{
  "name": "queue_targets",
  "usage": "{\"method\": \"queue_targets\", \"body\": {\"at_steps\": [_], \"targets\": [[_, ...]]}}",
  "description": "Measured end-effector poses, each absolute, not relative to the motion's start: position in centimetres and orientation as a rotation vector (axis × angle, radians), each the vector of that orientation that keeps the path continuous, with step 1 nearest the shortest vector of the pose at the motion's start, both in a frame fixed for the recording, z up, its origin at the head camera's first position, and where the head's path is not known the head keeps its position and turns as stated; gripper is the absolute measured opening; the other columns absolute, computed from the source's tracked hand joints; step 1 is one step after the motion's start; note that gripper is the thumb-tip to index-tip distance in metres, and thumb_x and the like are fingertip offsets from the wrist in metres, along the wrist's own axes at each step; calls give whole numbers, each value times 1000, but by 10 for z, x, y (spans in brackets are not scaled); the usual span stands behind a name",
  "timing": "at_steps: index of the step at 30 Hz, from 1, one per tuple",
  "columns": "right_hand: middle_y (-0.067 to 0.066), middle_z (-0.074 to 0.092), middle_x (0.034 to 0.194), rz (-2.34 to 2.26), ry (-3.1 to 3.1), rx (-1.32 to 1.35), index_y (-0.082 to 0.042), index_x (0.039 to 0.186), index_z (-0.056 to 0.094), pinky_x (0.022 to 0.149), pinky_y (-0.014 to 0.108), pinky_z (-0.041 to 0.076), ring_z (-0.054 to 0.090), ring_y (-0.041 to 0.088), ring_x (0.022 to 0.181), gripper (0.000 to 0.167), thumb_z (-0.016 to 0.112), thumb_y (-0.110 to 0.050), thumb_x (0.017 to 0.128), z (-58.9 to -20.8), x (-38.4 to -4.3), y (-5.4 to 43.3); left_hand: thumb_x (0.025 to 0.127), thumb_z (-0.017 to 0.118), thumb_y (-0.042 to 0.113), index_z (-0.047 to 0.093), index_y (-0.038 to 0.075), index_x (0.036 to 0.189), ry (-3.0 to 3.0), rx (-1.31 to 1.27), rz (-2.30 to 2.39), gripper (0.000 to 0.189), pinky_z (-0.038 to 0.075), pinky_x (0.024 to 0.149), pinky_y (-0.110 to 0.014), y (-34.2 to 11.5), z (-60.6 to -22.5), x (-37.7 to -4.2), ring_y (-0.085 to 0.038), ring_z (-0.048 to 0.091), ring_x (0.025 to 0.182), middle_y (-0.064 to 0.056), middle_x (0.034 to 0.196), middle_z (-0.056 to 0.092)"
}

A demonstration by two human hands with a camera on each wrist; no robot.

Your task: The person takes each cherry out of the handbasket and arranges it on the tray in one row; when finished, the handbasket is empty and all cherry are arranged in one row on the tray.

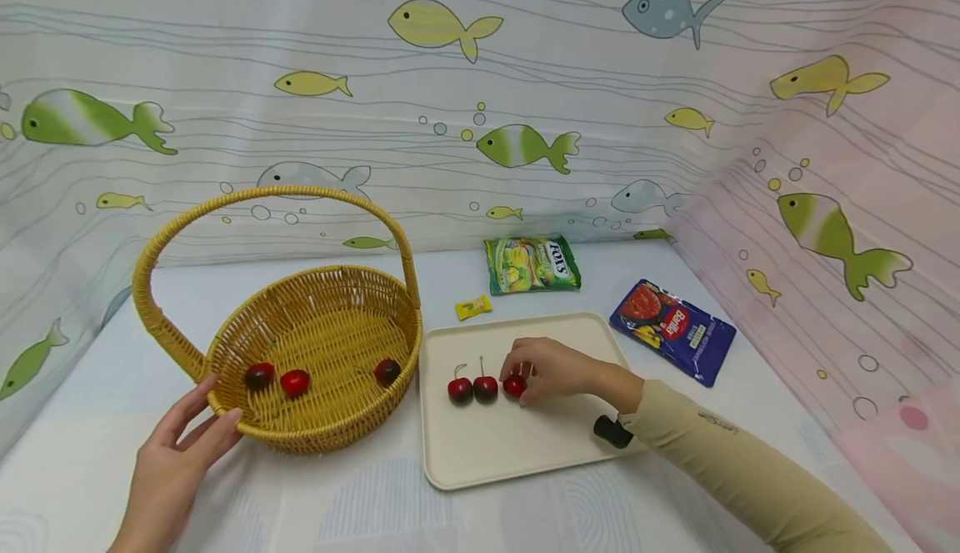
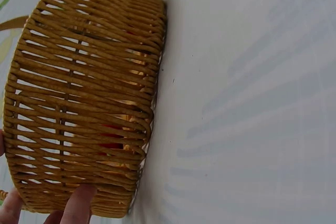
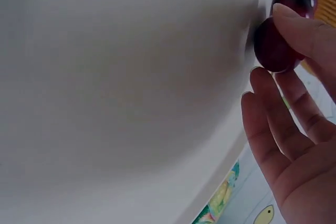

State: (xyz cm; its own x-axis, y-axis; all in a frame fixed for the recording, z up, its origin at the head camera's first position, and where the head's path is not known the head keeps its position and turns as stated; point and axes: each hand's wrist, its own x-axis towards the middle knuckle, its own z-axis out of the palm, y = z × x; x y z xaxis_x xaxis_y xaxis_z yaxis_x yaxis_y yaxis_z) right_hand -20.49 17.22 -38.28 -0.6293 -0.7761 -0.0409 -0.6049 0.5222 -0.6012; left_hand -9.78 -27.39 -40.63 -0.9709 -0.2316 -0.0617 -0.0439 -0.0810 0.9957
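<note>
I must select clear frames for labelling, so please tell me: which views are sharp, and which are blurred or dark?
Head view: evenly lit and sharp, cherries in the basket distinct. Left wrist view: sharp on the weave, tilted sideways. Right wrist view: dim, the tray a soft grey blur; only the right hand and its cherry readable.

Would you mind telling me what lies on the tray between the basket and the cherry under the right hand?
Two more cherries sit there side by side, seen in the head view.
</note>
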Motion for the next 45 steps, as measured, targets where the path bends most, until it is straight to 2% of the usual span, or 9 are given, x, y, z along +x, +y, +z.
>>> {"method": "queue_targets", "body": {"at_steps": [11, 16, 24, 29, 37, 45], "targets": [[0, 55, 94, -769, 2486, -1122, -8, 101, 67, 75, 23, 51, 58, 15, 85, 31, 79, -4, 72, -381, -204, 172, 88, 64, 5, 31, 14, 146, -2035, 316, -2210, 67, 54, 70, -18, -274, -406, -98, 9, 56, 92, -7, 134, 28], [3, 57, 97, -764, 2492, -1144, -8, 103, 67, 77, 28, 52, 59, 18, 85, 32, 79, -5, 73, -377, -204, 174, 88, 64, 7, 30, 15, 146, -2055, 339, -2189, 68, 54, 69, -17, -275, -405, -99, 11, 54, 92, -9, 138, 24], [7, 59, 102, -809, 2507, -1113, -6, 104, 66, 81, 32, 53, 60, 21, 89, 32, 77, -3, 75, -362, -207, 174, 88, 64, 7, 30, 15, 146, -2064, 327, -2183, 68, 54, 69, -18, -275, -406, -100, 10, 55, 91, -9, 136, 26], [9, 60, 101, -870, 2500, -1183, -5, 104, 65, 79, 36, 54, 60, 27, 89, 32, 77, -2, 75, -346, -209, 167, 88, 65, 7, 30, 14, 146, -2059, 339, -2185, 68, 55, 69, -18, -275, -405, -99, 9, 56, 90, -4, 128, 32], [-1, 59, 95, -925, 2529, -1313, -8, 103, 66, 76, 21, 52, 60, 18, 87, 32, 79, -4, 73, -327, -211, 149, 87, 66, 10, 29, 14, 147, -2078, 413, -2173, 71, 55, 68, -19, -273, -400, -98, 9, 56, 87, 1, 119, 35], [1, 59, 96, -954, 2473, -1400, -6, 105, 65, 80, 21, 51, 59, 21, 89, 32, 77, -4, 75, -316, -214, 125, 85, 70, 16, 28, 16, 147, -2116, 510, -2112, 75, 55, 67, -18, -272, -398, -100, 12, 54, 84, -6, 129, 31]]}}
